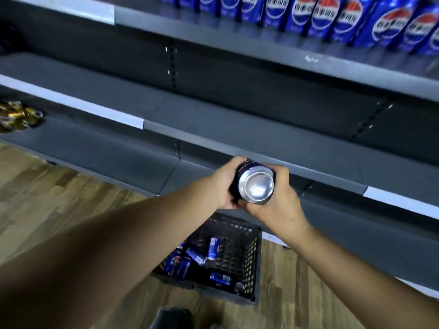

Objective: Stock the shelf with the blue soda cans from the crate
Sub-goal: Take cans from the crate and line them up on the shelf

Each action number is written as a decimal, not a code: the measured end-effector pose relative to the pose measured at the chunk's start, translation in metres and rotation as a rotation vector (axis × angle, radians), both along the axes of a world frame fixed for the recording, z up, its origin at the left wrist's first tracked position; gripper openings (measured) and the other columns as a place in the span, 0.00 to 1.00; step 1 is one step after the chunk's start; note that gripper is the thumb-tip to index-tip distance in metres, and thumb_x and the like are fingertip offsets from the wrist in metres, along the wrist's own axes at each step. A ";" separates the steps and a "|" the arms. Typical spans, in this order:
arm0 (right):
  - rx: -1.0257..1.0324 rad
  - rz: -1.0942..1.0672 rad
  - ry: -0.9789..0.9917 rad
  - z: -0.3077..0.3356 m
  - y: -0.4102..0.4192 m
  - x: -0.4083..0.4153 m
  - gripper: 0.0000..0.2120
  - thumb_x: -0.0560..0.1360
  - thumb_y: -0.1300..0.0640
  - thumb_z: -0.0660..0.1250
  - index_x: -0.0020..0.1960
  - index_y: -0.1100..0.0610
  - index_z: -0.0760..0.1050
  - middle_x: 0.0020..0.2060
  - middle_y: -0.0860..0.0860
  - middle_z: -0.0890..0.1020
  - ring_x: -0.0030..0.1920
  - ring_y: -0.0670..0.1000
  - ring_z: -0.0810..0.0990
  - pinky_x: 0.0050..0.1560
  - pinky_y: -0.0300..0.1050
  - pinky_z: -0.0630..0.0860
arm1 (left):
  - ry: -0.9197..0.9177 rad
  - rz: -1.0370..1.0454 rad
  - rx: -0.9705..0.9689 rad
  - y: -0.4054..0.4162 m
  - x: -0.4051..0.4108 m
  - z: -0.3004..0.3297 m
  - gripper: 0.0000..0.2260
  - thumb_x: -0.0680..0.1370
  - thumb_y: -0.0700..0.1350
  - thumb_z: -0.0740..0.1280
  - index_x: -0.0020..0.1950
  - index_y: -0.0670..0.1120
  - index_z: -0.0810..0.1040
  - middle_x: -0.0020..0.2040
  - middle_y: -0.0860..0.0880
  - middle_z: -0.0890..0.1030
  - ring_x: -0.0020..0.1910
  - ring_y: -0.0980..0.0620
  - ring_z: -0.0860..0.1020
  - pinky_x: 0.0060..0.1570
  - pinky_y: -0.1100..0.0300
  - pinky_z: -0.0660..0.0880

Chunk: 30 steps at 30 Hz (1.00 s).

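At centre, the left hand point(224, 184) and right hand point(279, 200) both grip one blue can point(255, 184), its silver end facing the camera. The crate point(251, 262) at 6 o'clock holds more cans. The stocked row point(332, 17) stands at 1 o'clock; a clumsy placement there could topple neighbours.

A wood-plank floor point(42, 186) in brown tones runs beneath the display unit. A crinkled pile of gold-and-dark foil packets point(17, 116) lies at the far left edge on a low tier. White label strips point(78, 106) line the tier edges. A dark, blurred shoe tip point(172, 318) shows at the bottom edge.
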State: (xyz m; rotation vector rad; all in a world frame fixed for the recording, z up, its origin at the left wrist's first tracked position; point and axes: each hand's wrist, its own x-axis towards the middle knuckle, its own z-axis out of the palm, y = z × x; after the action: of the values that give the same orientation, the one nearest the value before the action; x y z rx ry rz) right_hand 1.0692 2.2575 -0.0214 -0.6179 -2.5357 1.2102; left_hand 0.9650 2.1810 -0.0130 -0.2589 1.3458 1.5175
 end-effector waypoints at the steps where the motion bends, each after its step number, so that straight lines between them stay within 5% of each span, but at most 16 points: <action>1: 0.014 -0.005 0.017 0.009 -0.002 -0.004 0.35 0.63 0.59 0.78 0.61 0.50 0.62 0.47 0.42 0.74 0.42 0.44 0.74 0.36 0.21 0.67 | 0.038 0.006 0.033 -0.002 -0.005 0.010 0.14 0.76 0.58 0.63 0.41 0.48 0.77 0.28 0.50 0.81 0.29 0.51 0.79 0.30 0.64 0.76; 4: 0.051 -0.014 0.058 0.035 -0.007 -0.014 0.40 0.64 0.59 0.78 0.69 0.51 0.59 0.49 0.44 0.75 0.45 0.48 0.75 0.37 0.26 0.67 | 0.138 0.045 0.094 -0.007 -0.021 0.037 0.13 0.76 0.57 0.65 0.48 0.48 0.78 0.41 0.47 0.83 0.38 0.49 0.80 0.37 0.59 0.78; 7: 0.081 0.023 0.060 0.053 -0.006 -0.020 0.39 0.67 0.62 0.74 0.71 0.50 0.57 0.49 0.44 0.76 0.49 0.51 0.78 0.43 0.36 0.71 | 0.274 0.097 0.148 -0.014 -0.032 0.056 0.19 0.74 0.54 0.68 0.60 0.45 0.77 0.53 0.45 0.83 0.45 0.46 0.83 0.34 0.57 0.80; 11: -0.062 0.197 -0.005 0.072 -0.002 -0.019 0.45 0.66 0.63 0.76 0.72 0.45 0.51 0.56 0.34 0.72 0.58 0.42 0.73 0.53 0.24 0.67 | 0.379 0.176 0.247 -0.021 -0.041 0.073 0.22 0.73 0.52 0.70 0.64 0.43 0.74 0.55 0.42 0.82 0.46 0.44 0.83 0.34 0.55 0.80; 14: -0.344 0.204 0.002 0.086 0.002 -0.019 0.48 0.61 0.46 0.78 0.72 0.43 0.53 0.64 0.39 0.72 0.63 0.40 0.73 0.62 0.36 0.67 | 0.473 0.156 0.305 -0.023 -0.046 0.082 0.19 0.74 0.50 0.70 0.62 0.44 0.74 0.55 0.43 0.82 0.49 0.43 0.82 0.46 0.48 0.80; 17: -0.680 0.109 0.058 0.102 0.002 -0.025 0.39 0.65 0.33 0.70 0.67 0.50 0.63 0.55 0.49 0.82 0.54 0.49 0.81 0.62 0.50 0.71 | 0.587 0.124 0.332 -0.025 -0.047 0.092 0.10 0.75 0.47 0.69 0.55 0.48 0.76 0.50 0.47 0.83 0.46 0.46 0.81 0.54 0.45 0.78; 21: -0.885 0.159 0.060 0.117 0.000 -0.030 0.33 0.68 0.39 0.69 0.67 0.54 0.68 0.57 0.51 0.82 0.54 0.54 0.82 0.62 0.53 0.73 | 0.709 0.068 0.416 -0.027 -0.046 0.105 0.09 0.73 0.46 0.70 0.51 0.53 0.76 0.45 0.51 0.83 0.43 0.49 0.81 0.52 0.48 0.76; 24: -0.984 0.169 0.085 0.121 -0.001 -0.032 0.34 0.58 0.51 0.80 0.60 0.58 0.74 0.49 0.55 0.83 0.47 0.53 0.83 0.57 0.50 0.77 | 0.749 0.021 0.472 -0.032 -0.047 0.112 0.14 0.67 0.49 0.71 0.51 0.52 0.76 0.44 0.52 0.84 0.43 0.50 0.82 0.51 0.50 0.77; 28: -0.961 0.131 0.094 0.126 -0.007 -0.034 0.30 0.59 0.64 0.76 0.60 0.65 0.74 0.45 0.57 0.83 0.44 0.53 0.82 0.53 0.46 0.78 | 0.708 -0.065 0.502 -0.041 -0.051 0.114 0.18 0.67 0.52 0.69 0.56 0.51 0.77 0.52 0.47 0.83 0.50 0.46 0.81 0.55 0.45 0.76; 30: -0.916 0.087 0.141 0.128 -0.013 -0.036 0.29 0.58 0.60 0.75 0.58 0.63 0.74 0.42 0.55 0.83 0.41 0.52 0.82 0.50 0.45 0.79 | 0.653 -0.083 0.502 -0.043 -0.053 0.115 0.21 0.66 0.52 0.69 0.58 0.47 0.77 0.53 0.45 0.83 0.51 0.45 0.81 0.56 0.45 0.76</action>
State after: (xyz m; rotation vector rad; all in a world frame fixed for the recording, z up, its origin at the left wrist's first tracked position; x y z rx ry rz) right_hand 1.0337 2.2446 0.1066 -0.5544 -1.7996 2.3482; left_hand 0.9120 2.1379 0.1025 0.6521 1.3707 1.8901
